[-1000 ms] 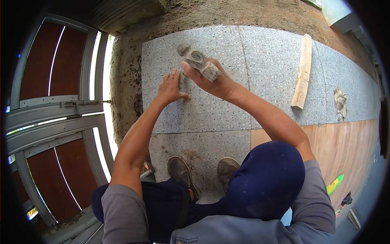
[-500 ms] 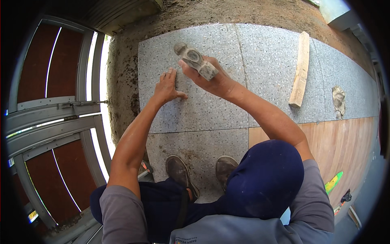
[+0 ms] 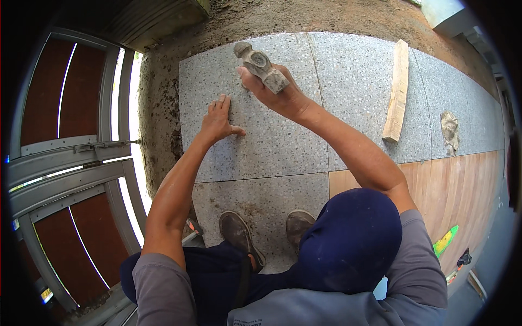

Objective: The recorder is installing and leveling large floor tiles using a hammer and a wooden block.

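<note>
My right hand (image 3: 286, 96) is closed around a ball-peen hammer (image 3: 261, 68). Its dusty metal head points up toward me, and most of the handle is hidden under the head and my fingers. Beneath it lies a large grey speckled tile (image 3: 272, 146). My left hand (image 3: 218, 122) rests on that same tile, left of the hammer, with fingers stretched out and thumb apart. It holds nothing.
A wooden strip (image 3: 397, 89) lies on the tiles to the right, with a crumpled rag (image 3: 449, 129) beyond it. Wood-look flooring (image 3: 435, 185) borders the tiles. Bare soil (image 3: 304, 16) runs along the far side. A metal gate (image 3: 76, 146) stands at the left.
The view has shifted slightly, so the tiles and the wooden strip appear a little farther left. My right hand keeps its hold on the hammer, and my left hand stays on the tile.
</note>
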Demonstrator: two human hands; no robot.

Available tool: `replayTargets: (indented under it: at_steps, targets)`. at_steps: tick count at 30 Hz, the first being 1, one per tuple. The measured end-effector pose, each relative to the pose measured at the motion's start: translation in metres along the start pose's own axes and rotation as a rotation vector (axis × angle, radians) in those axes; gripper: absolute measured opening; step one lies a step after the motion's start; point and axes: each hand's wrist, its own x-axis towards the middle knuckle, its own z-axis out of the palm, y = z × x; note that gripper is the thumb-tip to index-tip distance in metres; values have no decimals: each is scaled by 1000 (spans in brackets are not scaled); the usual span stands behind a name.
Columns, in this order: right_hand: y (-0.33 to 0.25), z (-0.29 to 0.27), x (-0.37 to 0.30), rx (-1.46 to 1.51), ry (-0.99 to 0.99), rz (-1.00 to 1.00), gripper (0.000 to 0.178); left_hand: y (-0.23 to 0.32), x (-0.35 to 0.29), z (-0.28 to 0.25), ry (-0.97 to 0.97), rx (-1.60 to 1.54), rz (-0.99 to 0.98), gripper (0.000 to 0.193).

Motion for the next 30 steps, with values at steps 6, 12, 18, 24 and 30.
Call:
replayTargets:
  at_steps: [6, 12, 18, 24, 30]
  targets:
    - [0, 0, -1, -96, 14, -80, 26, 5, 0, -7, -29, 19, -6, 145]
    - [-3, 0, -1, -172, 26, -134, 19, 4, 0, -7, -24, 19, 5, 145]
    - [-9, 2, -10, -56, 4, -20, 13, 1, -7, 4, 8, -4, 16, 143]
    - [-6, -47, -21, -939, 288, -602, 9, -3, 12, 20, -8, -1, 28, 139]
    - [-167, -191, -99, -157, -205, 408, 28, -27, 38, 31, 137, 104, 131, 134]
